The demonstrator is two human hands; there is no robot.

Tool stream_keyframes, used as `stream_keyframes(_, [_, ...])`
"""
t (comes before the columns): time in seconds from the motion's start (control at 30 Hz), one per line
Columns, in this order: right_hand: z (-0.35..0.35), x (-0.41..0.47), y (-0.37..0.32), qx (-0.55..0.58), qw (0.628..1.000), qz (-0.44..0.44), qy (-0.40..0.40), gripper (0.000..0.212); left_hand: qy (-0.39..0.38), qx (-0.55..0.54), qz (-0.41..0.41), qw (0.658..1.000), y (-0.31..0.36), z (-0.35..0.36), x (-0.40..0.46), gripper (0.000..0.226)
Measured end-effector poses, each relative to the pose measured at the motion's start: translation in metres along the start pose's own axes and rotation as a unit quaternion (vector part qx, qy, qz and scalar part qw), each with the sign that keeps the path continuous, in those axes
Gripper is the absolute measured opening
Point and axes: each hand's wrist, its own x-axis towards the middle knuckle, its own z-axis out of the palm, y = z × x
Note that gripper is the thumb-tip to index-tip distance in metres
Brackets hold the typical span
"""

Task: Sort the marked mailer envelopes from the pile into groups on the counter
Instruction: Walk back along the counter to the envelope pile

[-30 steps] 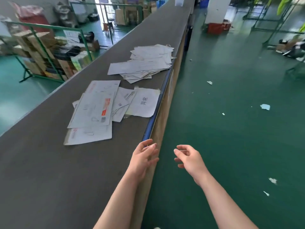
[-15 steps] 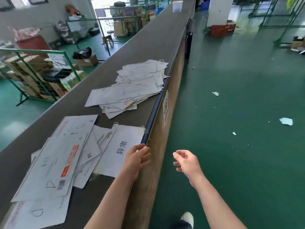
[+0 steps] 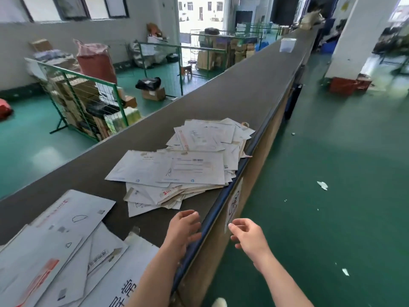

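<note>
Far on the left stands a green wire cage (image 3: 86,100) full of brown boxes, down on the green floor (image 3: 332,173) past the far side of the counter (image 3: 232,94). The counter is long and dark grey, and it runs from the bottom left up to the top right. At the bottom left corner lies one group of envelopes (image 3: 55,251), flat and spread like a fan. Their long sides point up and to the right, much like the counter does. One has a half circle drawn on it and one has a small triangle. A white sheet (image 3: 124,280) with big dark signs lies beside them, partly under the left arm. Next comes the pile (image 3: 183,165), in the middle of the counter and close to its blue near edge (image 3: 223,196). It is a messy heap. The two top envelopes lie flat with their long sides going across, left to right, and the ones under them stick out in many ways. The left hand (image 3: 183,229) is over the counter just in front of the pile, by the blue edge. Its fingers are loosely bent and it holds nothing. The right hand (image 3: 250,238) hangs in the air off the counter, over the floor. Its grip is loose too, and it holds nothing. Far up the counter sits a small white tub (image 3: 287,45). Bits of white paper lie on the floor to the right
</note>
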Motion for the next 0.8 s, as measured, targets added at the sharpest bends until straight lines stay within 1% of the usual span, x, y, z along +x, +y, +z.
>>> stream_keyframes(0.07, [-0.005,0.045,-0.02,-0.051,0.998,-0.01,-0.028,0.015,0.001,-0.034,-0.012,0.999,0.021,0.023,0.034,0.014])
stream_keyframes(0.13, [-0.012,0.083,-0.039,-0.088,0.994,-0.024,-0.052,0.017,0.004,-0.044,-0.018,0.999,0.041,0.048,0.061,0.009])
stream_keyframes(0.23, [-0.026,0.136,-0.062,-0.078,0.994,-0.054,-0.06,0.018,0.002,-0.04,0.003,0.999,0.07,0.084,0.095,0.016])
stream_keyframes(0.3, [-0.035,0.164,-0.071,-0.056,0.995,-0.045,-0.067,0.017,0.012,-0.024,0.001,1.0,0.082,0.104,0.108,0.021])
stream_keyframes(0.4, [-0.049,0.201,-0.07,-0.052,0.993,-0.031,-0.098,0.021,0.038,-0.011,-0.005,0.999,0.083,0.126,0.129,0.025])
stream_keyframes(0.5, [-0.076,0.247,-0.071,-0.046,0.992,-0.024,-0.114,0.021,0.082,-0.001,-0.038,0.996,0.079,0.16,0.156,0.026])
stream_keyframes(0.6, [-0.107,0.289,-0.079,-0.045,0.99,-0.033,-0.133,0.021,0.118,0.0,-0.052,0.992,0.079,0.188,0.173,0.025])
stream_keyframes(0.67, [-0.143,0.325,-0.087,-0.047,0.985,-0.027,-0.162,0.018,0.157,-0.006,-0.051,0.986,0.08,0.221,0.184,0.027])
stream_keyframes(0.8, [-0.161,0.35,-0.101,-0.037,0.984,-0.026,-0.17,0.013,0.172,-0.007,-0.047,0.984,0.076,0.235,0.187,0.031])
